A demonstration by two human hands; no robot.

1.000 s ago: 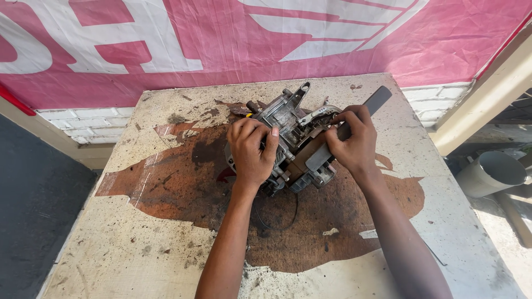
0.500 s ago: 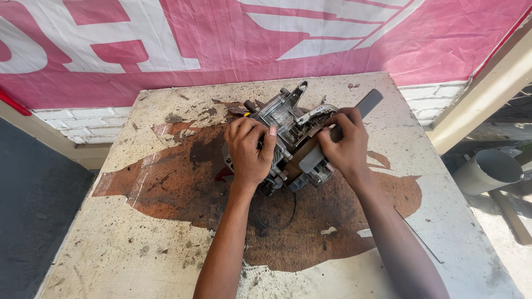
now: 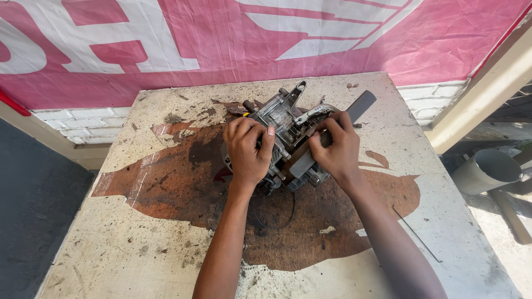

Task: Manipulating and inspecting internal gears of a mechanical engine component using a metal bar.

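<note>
grey pipe [image 3: 490, 169] cut off at right, engine part [image 3: 288, 138] partly hidden under fingers [image 3: 257, 135]

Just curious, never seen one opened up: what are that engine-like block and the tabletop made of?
The engine-like block looks like cast metal: dull grey, ribbed, grimy. The tabletop seems to be painted board: its cream coat has flaked off, baring brown beneath. Both hands, left hand and right hand, grip the block.

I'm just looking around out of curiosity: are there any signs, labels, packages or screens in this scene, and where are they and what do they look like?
Banner: a large pink sheet with big white lettering shapes, hung across the white brick wall behind the worn table, wrinkled and spanning nearly the whole width of the view.
No packages, labels or screens can be made out; the metal machine part under the left hand and right hand shows no readable sticker.
</note>
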